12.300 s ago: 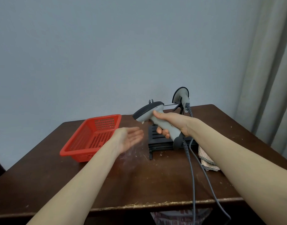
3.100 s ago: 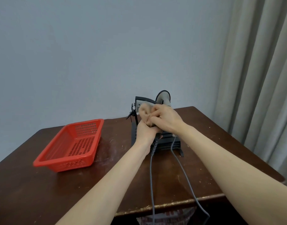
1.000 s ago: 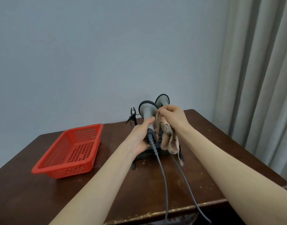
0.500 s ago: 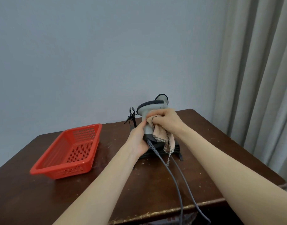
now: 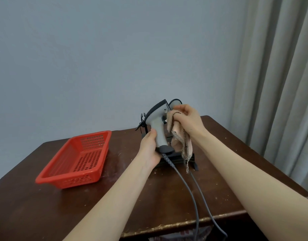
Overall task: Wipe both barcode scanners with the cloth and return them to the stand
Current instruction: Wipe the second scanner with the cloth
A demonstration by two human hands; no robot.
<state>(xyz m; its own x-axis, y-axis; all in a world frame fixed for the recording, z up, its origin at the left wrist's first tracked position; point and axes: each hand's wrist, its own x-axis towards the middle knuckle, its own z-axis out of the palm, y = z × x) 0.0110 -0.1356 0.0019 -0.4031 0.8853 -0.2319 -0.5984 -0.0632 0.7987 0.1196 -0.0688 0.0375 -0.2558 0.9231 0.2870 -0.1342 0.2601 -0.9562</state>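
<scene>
Left hand (image 5: 150,148) wrapped round the lower grip of a grey barcode scanner (image 5: 157,125), fingers clamped on it, thumb lying along the handle's left side. Scanner held upright above the bench (image 5: 115,197), head tilted up and to the left, dark cable boot at the heel of the palm. Its grey cable (image 5: 188,186) runs down over the bench's front edge.

Right hand (image 5: 187,119) closed on a bunched pinkish cloth (image 5: 177,136), fingers curled tight over the fabric. Cloth pressed against the right side of the scanner, just below the head; a checked tail hangs down past the handle toward the stand.

Black stand (image 5: 177,158) on the bench directly behind and under both hands. Second scanner (image 5: 174,103) mostly hidden behind the held one and the right hand; only the top of its head shows. Second cable (image 5: 204,202) runs beside the first.

Red perforated basket (image 5: 76,159) on the bench, well apart to the left. Grey curtain (image 5: 280,84) at right.
</scene>
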